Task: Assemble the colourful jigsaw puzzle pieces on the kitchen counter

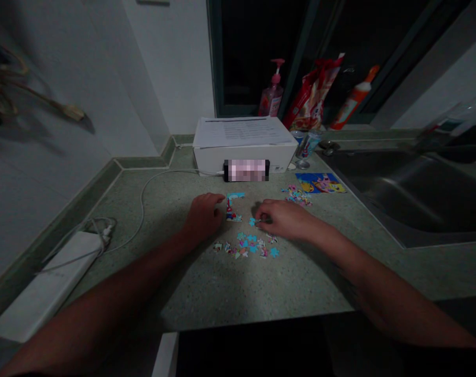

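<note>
My left hand [203,217] rests on the speckled green countertop [238,288], its fingers curled and holding nothing, just beside a short joined strip of jigsaw pieces [230,208]. My right hand [283,220] is pinching at a small blue jigsaw piece [252,222] at its fingertips. Below both hands lies a loose scatter of blue and multicoloured pieces [245,247]. Another small heap of pieces [297,196] sits beyond my right hand, next to a colourful cartoon picture card [320,183].
A white printer [243,157] with papers on top stands at the back, with a pump bottle [272,94], a red bag [310,99] and a can [308,145] behind or beside it. A steel sink [402,193] lies to the right. A white cable [142,201] runs to a white power strip [45,283] at the left.
</note>
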Available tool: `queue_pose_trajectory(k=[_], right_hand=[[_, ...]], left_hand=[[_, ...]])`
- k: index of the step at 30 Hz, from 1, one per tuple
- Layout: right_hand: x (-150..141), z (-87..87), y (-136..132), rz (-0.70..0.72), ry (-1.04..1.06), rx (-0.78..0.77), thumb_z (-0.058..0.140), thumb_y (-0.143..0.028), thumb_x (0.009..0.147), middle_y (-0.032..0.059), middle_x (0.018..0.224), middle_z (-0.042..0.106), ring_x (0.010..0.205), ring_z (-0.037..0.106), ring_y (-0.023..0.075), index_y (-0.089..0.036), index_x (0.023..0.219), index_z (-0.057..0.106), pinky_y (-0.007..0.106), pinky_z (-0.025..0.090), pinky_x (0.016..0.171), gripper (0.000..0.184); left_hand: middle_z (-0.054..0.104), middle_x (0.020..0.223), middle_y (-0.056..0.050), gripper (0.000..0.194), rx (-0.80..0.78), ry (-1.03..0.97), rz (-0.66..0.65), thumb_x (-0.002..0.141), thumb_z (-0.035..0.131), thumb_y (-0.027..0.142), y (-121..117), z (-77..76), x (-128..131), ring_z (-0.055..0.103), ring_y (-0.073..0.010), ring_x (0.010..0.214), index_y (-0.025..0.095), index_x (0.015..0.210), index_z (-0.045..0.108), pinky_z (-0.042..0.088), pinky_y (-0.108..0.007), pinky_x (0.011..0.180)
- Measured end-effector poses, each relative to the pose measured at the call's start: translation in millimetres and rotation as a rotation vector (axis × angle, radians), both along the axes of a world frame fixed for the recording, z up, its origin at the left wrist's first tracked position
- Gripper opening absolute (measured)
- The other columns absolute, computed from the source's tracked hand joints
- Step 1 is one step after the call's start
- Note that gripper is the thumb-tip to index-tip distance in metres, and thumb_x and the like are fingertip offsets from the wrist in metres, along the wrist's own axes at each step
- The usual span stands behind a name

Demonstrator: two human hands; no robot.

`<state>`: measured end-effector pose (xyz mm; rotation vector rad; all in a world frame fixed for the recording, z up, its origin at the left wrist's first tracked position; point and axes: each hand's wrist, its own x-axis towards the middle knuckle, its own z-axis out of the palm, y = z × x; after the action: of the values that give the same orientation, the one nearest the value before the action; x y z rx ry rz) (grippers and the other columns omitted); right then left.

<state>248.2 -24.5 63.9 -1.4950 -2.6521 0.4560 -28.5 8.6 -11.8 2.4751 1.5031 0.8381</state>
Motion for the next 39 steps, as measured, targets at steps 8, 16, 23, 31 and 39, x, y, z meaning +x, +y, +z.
queue_pose_trajectory(k=[8,16,23,31,39], right_hand=[[0,-2.0,1,0.011,-0.018,-0.04,0.075,-0.02,0.091,0.0068,0.109,0.077,0.093,0.071,0.0229,-0.024,0.107,0.081,0.033,0.045,0.072,0.018],[4,-9.0,2,0.007,0.09,-0.061,0.079,-0.016,0.085,0.0057,0.099,0.076,0.084,0.069,0.0232,-0.026,0.095,0.077,0.035,0.044,0.069,0.015],[5,-8.2,1,0.013,0.124,-0.042,0.079,-0.011,0.081,0.0063,0.101,0.075,0.086,0.069,0.0231,-0.026,0.091,0.073,0.035,0.045,0.071,0.019],[4,-7.4,4,-0.006,0.132,-0.122,0.074,-0.008,0.081,0.0018,0.084,0.076,0.075,0.067,0.0201,-0.026,0.089,0.072,0.032,0.04,0.065,0.02],[-5,-9.9,8,-0.057,0.443,-0.149,0.066,-0.014,0.091,0.0013,0.086,0.079,0.075,0.07,0.0173,-0.023,0.096,0.079,0.029,0.048,0.069,0.017]], left_hand=[[0.08,0.114,-0.012,0.048,-0.021,0.011,0.009,0.077,0.055,0.008,-1,3.1,1,0.074,-0.0305,0.11,0.018,0.12,0.074,0.059,-0.051,0.107],[0.08,0.115,-0.011,0.048,-0.002,0.006,-0.007,0.077,0.055,0.007,-1,2.0,0,0.074,-0.0302,0.11,0.018,0.12,0.073,0.058,-0.052,0.106],[0.08,0.115,-0.011,0.049,-0.003,0.006,-0.001,0.077,0.054,0.007,-1,2.4,0,0.074,-0.0303,0.109,0.018,0.12,0.073,0.059,-0.052,0.106],[0.08,0.115,-0.012,0.048,-0.007,-0.009,-0.011,0.078,0.054,0.006,-3,5.0,1,0.074,-0.0307,0.111,0.017,0.121,0.074,0.059,-0.054,0.107],[0.08,0.11,-0.008,0.019,0.024,-0.063,-0.189,0.1,0.062,0.024,-12,15.2,6,0.075,-0.028,0.11,0.024,0.115,0.074,0.059,-0.051,0.106]])
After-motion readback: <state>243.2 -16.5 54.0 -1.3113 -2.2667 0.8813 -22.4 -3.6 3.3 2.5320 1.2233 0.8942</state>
